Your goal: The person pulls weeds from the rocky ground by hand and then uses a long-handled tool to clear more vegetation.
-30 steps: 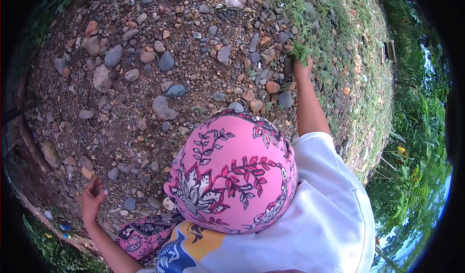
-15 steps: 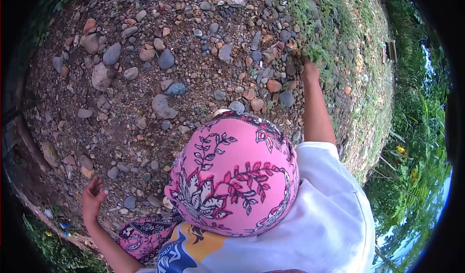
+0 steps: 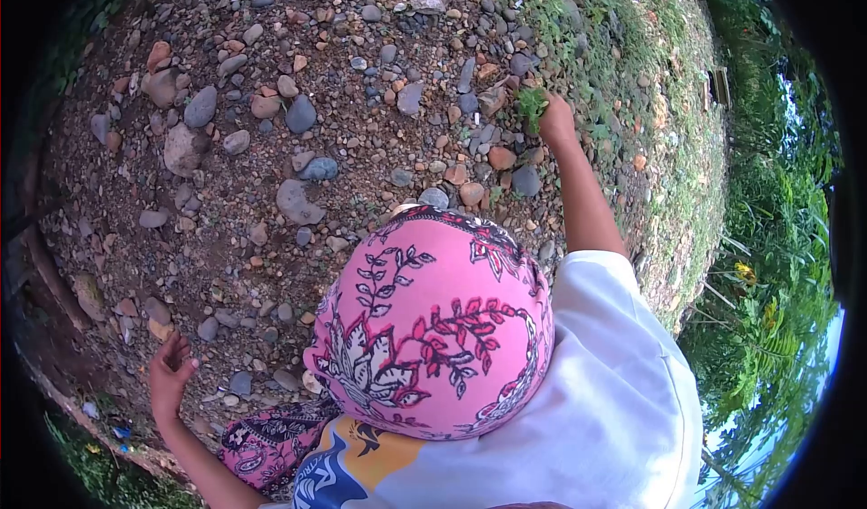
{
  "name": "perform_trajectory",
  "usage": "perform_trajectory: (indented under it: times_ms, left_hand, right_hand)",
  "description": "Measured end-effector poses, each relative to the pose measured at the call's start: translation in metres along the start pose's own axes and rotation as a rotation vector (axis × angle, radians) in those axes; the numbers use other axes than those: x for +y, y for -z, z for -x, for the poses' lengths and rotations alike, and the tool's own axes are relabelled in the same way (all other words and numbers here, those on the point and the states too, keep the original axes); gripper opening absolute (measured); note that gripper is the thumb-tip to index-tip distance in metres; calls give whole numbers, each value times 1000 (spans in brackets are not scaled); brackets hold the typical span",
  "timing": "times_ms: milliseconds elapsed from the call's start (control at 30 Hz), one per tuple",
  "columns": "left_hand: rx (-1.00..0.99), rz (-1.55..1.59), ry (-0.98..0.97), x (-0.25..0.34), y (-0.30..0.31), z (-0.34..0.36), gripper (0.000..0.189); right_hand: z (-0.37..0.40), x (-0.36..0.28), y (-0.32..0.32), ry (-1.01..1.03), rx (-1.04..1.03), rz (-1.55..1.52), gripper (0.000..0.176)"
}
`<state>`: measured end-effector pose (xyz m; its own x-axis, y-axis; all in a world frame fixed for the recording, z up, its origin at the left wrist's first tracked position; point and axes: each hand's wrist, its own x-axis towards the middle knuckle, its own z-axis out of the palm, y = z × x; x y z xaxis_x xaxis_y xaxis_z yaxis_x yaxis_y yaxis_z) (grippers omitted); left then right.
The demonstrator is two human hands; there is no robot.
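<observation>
My right hand (image 3: 556,122) is closed around a small leafy green weed (image 3: 531,106); its leaves stick out on the left of the fist, and its roots cannot be made out. The fist is over stony ground at the edge of a green patch. My left hand (image 3: 172,369) hangs at the lower left with fingers apart and nothing in them. Nearest to it are a tan stone (image 3: 161,330) and a grey stone (image 3: 208,328).
A head in a pink patterned headscarf (image 3: 433,328) and a white shirt (image 3: 578,410) fill the lower middle. Stones of many sizes cover the ground, among them a large grey one (image 3: 298,204). Low weeds (image 3: 623,30) grow at the upper right, with taller bushes (image 3: 777,202) beyond.
My right hand has shifted left out of the green patch, with the leafy weed now in its fist. My left hand has barely moved.
</observation>
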<state>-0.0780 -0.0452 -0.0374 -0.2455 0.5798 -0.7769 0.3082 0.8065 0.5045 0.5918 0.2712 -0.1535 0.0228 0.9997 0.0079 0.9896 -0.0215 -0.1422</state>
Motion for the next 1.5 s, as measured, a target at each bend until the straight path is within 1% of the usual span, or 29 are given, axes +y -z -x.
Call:
perform_trajectory:
  times_ms: [33,133,167,267,300,400,500,600,633,733,767,800,867,900,1000,1033,1133,1167,1267,1300,1400,1433,1500]
  left_hand:
    - [2,-4,-5,-1,1,1,71]
    - [17,7,-5,0,-1,5,70]
    - [11,0,-3,1,-1,5,70]
    - [4,-1,17,3,-2,6,69]
    - [4,10,26,5,-3,6,69]
    - [-9,0,34,6,-3,1,68]
    - [-15,-20,23,11,-4,-3,68]
    - [-26,-6,10,12,-6,-7,69]
    - [-29,2,7,11,-5,-7,69]
    - [-28,-33,-27,8,-2,-4,68]
    - [-19,-35,-22,6,-1,-1,68]
    - [-12,-36,-17,5,-1,2,68]
    - [4,-25,-2,2,-1,7,68]
    - [12,-14,6,1,-2,10,68]
    - [21,0,26,-2,-2,12,68]
    - [20,0,30,-3,-2,11,68]
    - [9,-4,66,-3,-1,6,67]
    - [3,1,53,-4,0,2,67]
    - [-4,28,23,-6,1,-4,67]
    - [-5,36,21,-3,1,-4,67]
    - [-5,25,7,0,0,-1,67]
    - [-2,16,3,0,-1,1,67]
    - [8,-10,17,-6,1,4,68]
  right_hand:
    - [3,-5,-6,40,78,51,22]
    - [5,-7,-7,5,137,-105,22]
    - [8,-7,-7,-73,129,-276,22]
    - [27,3,-15,-2,49,-200,22]
    - [40,4,-16,-86,-32,-456,20]
    - [84,29,-19,-68,-177,-540,19]
    - [108,35,-1,-594,-13,-676,20]
    - [90,78,-14,-613,201,-787,25]
    - [82,107,-36,-623,268,-981,27]
    - [61,45,11,-691,149,-1004,25]
    - [55,63,-4,-656,188,-977,23]
    - [50,80,-16,-683,207,-867,25]
    - [44,88,-24,-734,241,-645,28]
    - [46,93,-26,-756,264,-626,32]
    - [57,106,-40,-610,432,-961,29]
    - [58,98,-35,-595,521,-1057,27]
    - [47,113,-17,-588,491,-1249,27]
    - [46,111,-8,-626,473,-1285,25]
    - [37,134,-7,-572,379,-1140,21]
    - [35,147,-12,-563,285,-980,18]
    - [27,129,-7,-488,169,-241,31]
    - [21,134,-14,-442,133,-153,36]
    - [8,144,-31,-558,124,-37,29]
